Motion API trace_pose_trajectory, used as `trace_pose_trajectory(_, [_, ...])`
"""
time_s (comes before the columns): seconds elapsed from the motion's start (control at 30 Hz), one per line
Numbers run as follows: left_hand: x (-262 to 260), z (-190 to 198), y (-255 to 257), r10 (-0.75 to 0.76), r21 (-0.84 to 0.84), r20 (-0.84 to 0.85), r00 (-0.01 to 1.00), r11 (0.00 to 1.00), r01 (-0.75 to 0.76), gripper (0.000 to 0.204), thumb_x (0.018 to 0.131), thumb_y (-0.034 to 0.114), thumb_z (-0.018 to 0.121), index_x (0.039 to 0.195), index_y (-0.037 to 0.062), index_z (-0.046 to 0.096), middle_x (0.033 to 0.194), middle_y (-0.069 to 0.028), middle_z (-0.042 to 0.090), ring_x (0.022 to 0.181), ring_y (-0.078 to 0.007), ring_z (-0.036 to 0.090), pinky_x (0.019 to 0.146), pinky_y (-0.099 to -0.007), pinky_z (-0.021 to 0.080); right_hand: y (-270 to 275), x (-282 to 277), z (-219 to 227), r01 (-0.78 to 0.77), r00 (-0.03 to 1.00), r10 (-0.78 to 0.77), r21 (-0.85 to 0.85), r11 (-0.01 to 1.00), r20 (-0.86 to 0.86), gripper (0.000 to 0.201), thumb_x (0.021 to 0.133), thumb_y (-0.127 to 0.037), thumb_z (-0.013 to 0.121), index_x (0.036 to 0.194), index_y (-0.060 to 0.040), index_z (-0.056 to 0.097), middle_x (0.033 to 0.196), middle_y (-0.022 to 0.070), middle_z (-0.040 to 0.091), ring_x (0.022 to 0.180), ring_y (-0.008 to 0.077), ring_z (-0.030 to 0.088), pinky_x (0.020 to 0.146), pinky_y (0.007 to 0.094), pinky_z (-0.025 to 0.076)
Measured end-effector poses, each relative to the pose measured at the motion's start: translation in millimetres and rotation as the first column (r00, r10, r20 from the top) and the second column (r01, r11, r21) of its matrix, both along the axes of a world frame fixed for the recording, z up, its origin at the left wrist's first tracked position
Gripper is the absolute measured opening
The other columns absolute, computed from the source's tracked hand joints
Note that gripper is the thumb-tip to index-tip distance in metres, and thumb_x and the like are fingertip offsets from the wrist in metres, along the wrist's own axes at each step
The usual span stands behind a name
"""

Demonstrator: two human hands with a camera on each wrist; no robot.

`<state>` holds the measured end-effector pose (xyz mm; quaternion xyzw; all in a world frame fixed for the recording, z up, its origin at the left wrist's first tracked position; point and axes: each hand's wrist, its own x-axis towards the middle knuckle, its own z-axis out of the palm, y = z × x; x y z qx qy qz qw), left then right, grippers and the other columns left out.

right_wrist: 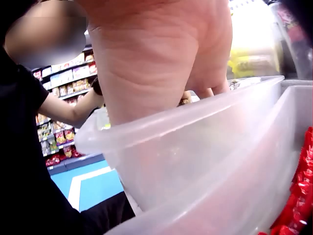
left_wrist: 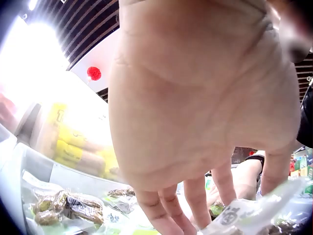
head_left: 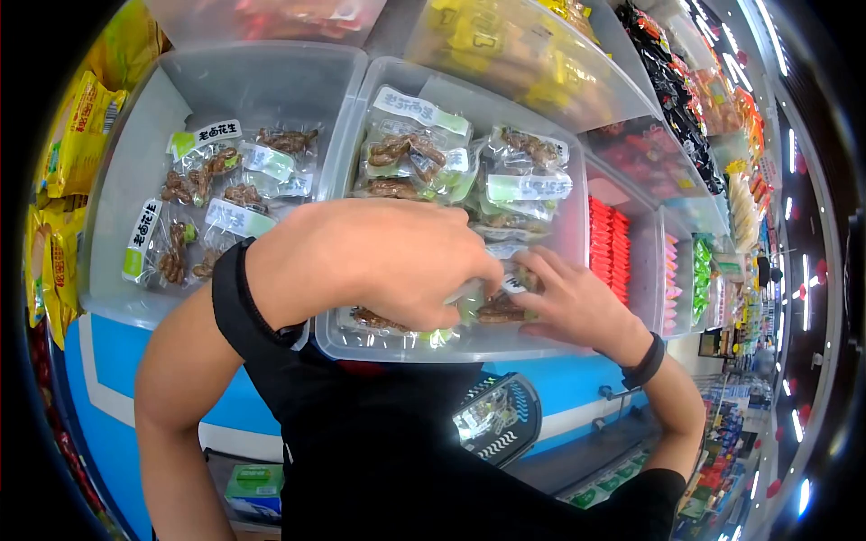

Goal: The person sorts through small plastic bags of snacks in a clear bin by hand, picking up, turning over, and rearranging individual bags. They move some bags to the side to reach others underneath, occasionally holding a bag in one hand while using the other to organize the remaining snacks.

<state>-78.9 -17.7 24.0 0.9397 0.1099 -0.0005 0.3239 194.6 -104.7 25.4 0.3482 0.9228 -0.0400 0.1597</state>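
Both hands reach into a translucent plastic bin (head_left: 356, 347) holding several clear snack packets (head_left: 528, 149) with brown pieces inside and white-and-green labels. In the head view my left hand (head_left: 388, 261) comes over the bin from the left, its fingers bent down at a packet near the front. The left wrist view shows a clear packet (left_wrist: 239, 215) between the thumb and fingers of that hand. My right hand (head_left: 582, 302) leans over the bin's right side, its fingers curled on a packet (head_left: 501, 311) beside the left fingertips. In the right wrist view the bin wall partly veils the right fingers.
A second bin (head_left: 117, 234) with similar packets stands on the left. To the right is a bin of red packets (head_left: 609, 248). Yellow packs (head_left: 505, 54) fill a bin behind. Below the front edge is a black shopping basket (head_left: 532, 415).
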Motion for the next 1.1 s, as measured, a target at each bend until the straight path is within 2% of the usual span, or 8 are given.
trace_pose_trajectory(0.1, [-1.6, 0.3, -0.4, 0.028, -0.042, -0.076, 0.997, 0.999, -0.032, 0.038, 0.082, 0.022, 0.069, 0.116, 0.0065, 0.065, 0.106, -0.0105, 0.067, 0.107, -0.0303, 0.058, 0.095, -0.0424, 0.048, 3.8, 2.3, 5.6, 0.107, 0.985, -0.117, -0.083, 0.991, -0.126, 0.036, 0.084, -0.032, 0.075, 0.113, -0.0152, 0.063, 0.129, 0.0126, 0.051, 0.113, 0.0312, 0.058, 0.077, 0.0384, 0.057])
trace_pose_trajectory(0.17, [-2.7, -0.1, -0.2, 0.019, -0.036, -0.088, 0.996, 0.999, -0.023, 0.032, 0.081, 0.021, 0.068, 0.11, 0.006, 0.066, 0.102, -0.0104, 0.066, 0.107, -0.0304, 0.059, 0.094, -0.0422, 0.049, 5.1, 9.4, -1.2, 0.106, 0.982, -0.111, -0.042, 0.994, -0.151, 0.037, 0.086, -0.034, 0.074, 0.114, -0.0127, 0.064, 0.125, 0.0135, 0.053, 0.107, 0.0308, 0.06, 0.074, 0.038, 0.058])
trace_pose_trajectory(0.37, [-0.6, -4.3, 0.4, 0.036, -0.057, -0.103, 0.994, 0.998, -0.042, 0.034, 0.08, 0.022, 0.068, 0.109, 0.006, 0.066, 0.102, -0.011, 0.066, 0.107, -0.0307, 0.059, 0.094, -0.0426, 0.049, 4.9, 0.7, 5.3, 0.153, 0.981, -0.162, -0.088, 0.984, -0.109, 0.054, 0.074, -0.036, 0.082, 0.118, -0.0142, 0.061, 0.129, 0.0129, 0.05, 0.111, 0.0313, 0.057, 0.08, 0.0397, 0.056])
trace_pose_trajectory(0.47, [-0.4, -2.8, -0.4, 0.043, -0.027, -0.119, 0.992, 0.999, -0.047, 0.034, 0.08, 0.023, 0.068, 0.109, 0.0057, 0.066, 0.101, -0.011, 0.065, 0.105, -0.0308, 0.058, 0.093, -0.0428, 0.049, 2.5, -4.3, 2.2, 0.042, 0.998, -0.044, 0.041, 0.998, 0.033, 0.07, 0.063, -0.033, 0.087, 0.123, -0.019, 0.054, 0.128, 0.0107, 0.049, 0.114, 0.0295, 0.053, 0.087, 0.0389, 0.052])
trace_pose_trajectory(0.57, [-2.5, -5.7, -0.3, 0.044, -0.031, -0.077, 0.996, 0.998, -0.047, 0.034, 0.08, 0.023, 0.069, 0.108, 0.0056, 0.065, 0.1, -0.0108, 0.065, 0.104, -0.0308, 0.058, 0.092, -0.0428, 0.048, -0.7, -12.0, -6.7, -0.047, 0.984, 0.03, 0.095, 0.994, 0.173, 0.069, 0.062, -0.033, 0.088, 0.12, -0.0208, 0.054, 0.128, 0.0113, 0.049, 0.113, 0.0313, 0.053, 0.086, 0.0386, 0.051])
trace_pose_trajectory(0.73, [-2.2, -5.6, -0.1, 0.048, -0.024, -0.052, 0.998, 0.999, -0.049, 0.034, 0.08, 0.024, 0.069, 0.108, 0.0054, 0.064, 0.098, -0.0108, 0.064, 0.103, -0.0309, 0.058, 0.091, -0.0427, 0.048, 1.0, -5.6, -15.4, -0.028, 0.995, 0.018, 0.103, 0.994, 0.097, 0.053, 0.068, -0.021, 0.081, 0.115, -0.0212, 0.056, 0.129, 0.012, 0.048, 0.106, 0.0306, 0.056, 0.076, 0.0363, 0.054])
trace_pose_trajectory(0.8, [-1.2, -5.2, 0.3, 0.017, -0.005, -0.081, 0.997, 1.0, -0.017, 0.035, 0.08, 0.023, 0.069, 0.108, 0.0042, 0.064, 0.099, -0.011, 0.064, 0.103, -0.0312, 0.058, 0.092, -0.0427, 0.048, 1.1, -0.9, -15.2, 0.024, 1.0, -0.022, 0.101, 0.995, -0.013, 0.048, 0.07, -0.017, 0.077, 0.114, -0.0199, 0.057, 0.128, 0.0129, 0.048, 0.104, 0.0296, 0.058, 0.07, 0.0358, 0.056])
trace_pose_trajectory(1.1, [-2.6, -7.7, -0.9, 0.047, 0.008, -0.052, 0.998, 0.999, -0.047, 0.035, 0.08, 0.023, 0.069, 0.108, 0.0027, 0.064, 0.1, -0.0113, 0.064, 0.102, -0.031, 0.058, 0.093, -0.0422, 0.048, 6.6, 7.0, -3.5, 0.239, 0.958, -0.239, -0.022, 0.971, -0.161, 0.05, 0.071, -0.016, 0.076, 0.117, -0.0135, 0.056, 0.133, 0.0161, 0.046, 0.091, 0.0336, 0.066, 0.062, 0.0405, 0.057])
